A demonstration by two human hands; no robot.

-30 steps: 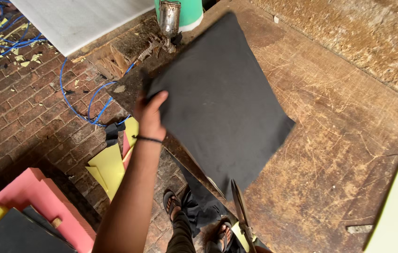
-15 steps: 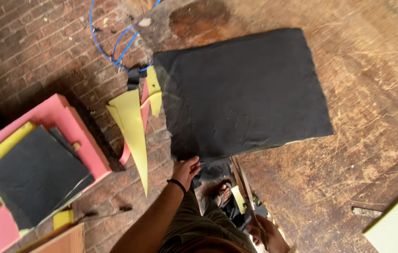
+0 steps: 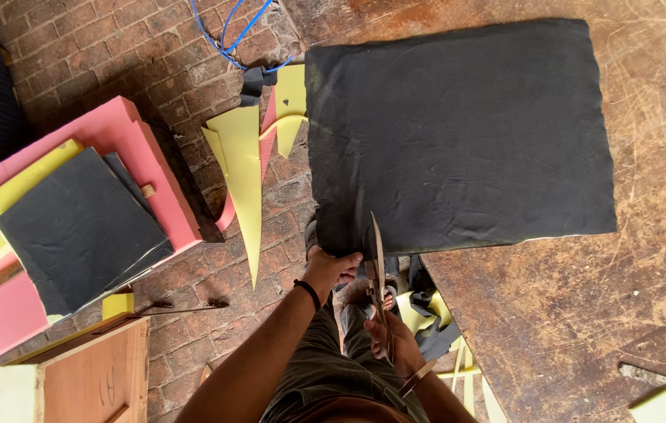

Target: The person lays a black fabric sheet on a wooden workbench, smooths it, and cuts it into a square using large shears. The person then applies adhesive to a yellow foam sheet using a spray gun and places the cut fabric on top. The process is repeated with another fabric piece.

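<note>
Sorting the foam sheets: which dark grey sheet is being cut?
The large dark grey foam sheet on the wooden table; scissors meet its near edge.

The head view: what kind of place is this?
Probably a foam-cutting workshop. A worn wooden worktable carries a black foam sheet, the right hand holds large scissors at its edge, and pink foam slabs and yellow offcuts lie on the brick floor.

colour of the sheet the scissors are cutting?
Black sheet, dark charcoal all over; head view.
</note>
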